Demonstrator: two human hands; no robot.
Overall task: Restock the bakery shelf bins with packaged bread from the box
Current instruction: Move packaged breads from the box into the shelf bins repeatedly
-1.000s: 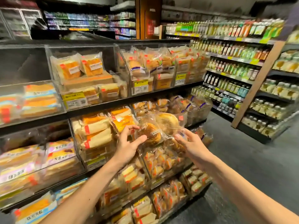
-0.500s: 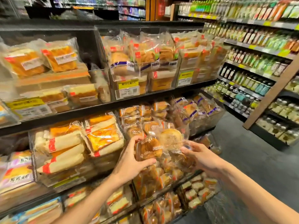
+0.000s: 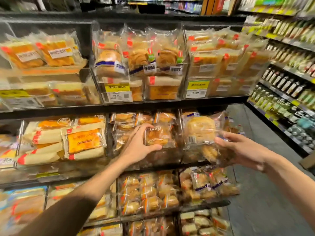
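Observation:
My left hand (image 3: 139, 146) grips a small wrapped brown pastry (image 3: 158, 136) at the mouth of the clear middle-shelf bin (image 3: 162, 155), which holds several similar packs. My right hand (image 3: 242, 150) holds the lower right edge of a clear bag with a round pale bun (image 3: 201, 129) in front of the neighbouring bin on the right (image 3: 191, 157). The box named in the task is out of view.
Clear bins of packaged bread fill the black shelves above, below and to the left, with yellow price tags (image 3: 117, 87) on their fronts. A bottle rack (image 3: 288, 86) lines the right side across a grey floor aisle (image 3: 262, 210). A cardboard corner (image 3: 307, 161) shows at the right edge.
Both hands have moved up and forward toward the middle-shelf bins, and the two packs they hold have moved apart. The view has come closer to the shelf.

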